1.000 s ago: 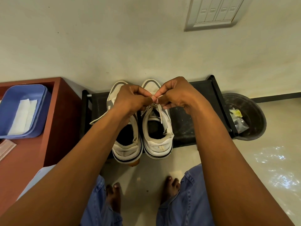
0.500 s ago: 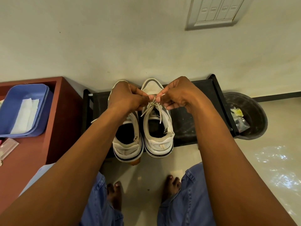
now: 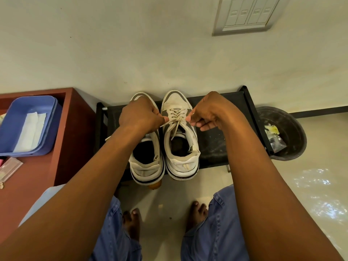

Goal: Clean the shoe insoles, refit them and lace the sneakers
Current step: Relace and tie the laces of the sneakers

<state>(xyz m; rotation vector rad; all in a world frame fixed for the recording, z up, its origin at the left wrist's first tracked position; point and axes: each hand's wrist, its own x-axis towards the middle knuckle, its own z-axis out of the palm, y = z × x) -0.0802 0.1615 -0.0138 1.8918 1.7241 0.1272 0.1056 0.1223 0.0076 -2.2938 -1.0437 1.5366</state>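
Laces [image 3: 176, 119] ran taut between my hands over the right sneaker [image 3: 180, 136]: left hand [image 3: 141, 115] pinched one end, right hand [image 3: 209, 112] pinched the other. Both sneakers sat side by side on the black rack [image 3: 226, 102], the left sneaker [image 3: 146, 159] under my left wrist.

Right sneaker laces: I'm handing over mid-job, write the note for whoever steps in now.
Left hand: pinches one end of the lace.
Right hand: pinches the other end, pulled taut to the side.
Both sneakers stand side by side on the black rack, toes to the wall. The right sneaker is laced up its eyelets, with a knot forming at the top. The left sneaker has its front hidden under the left hand, so its lacing cannot be told.
Left to do: finish the bow on the right sneaker, then check the left one. Whether the insoles are back in is too dark to tell.
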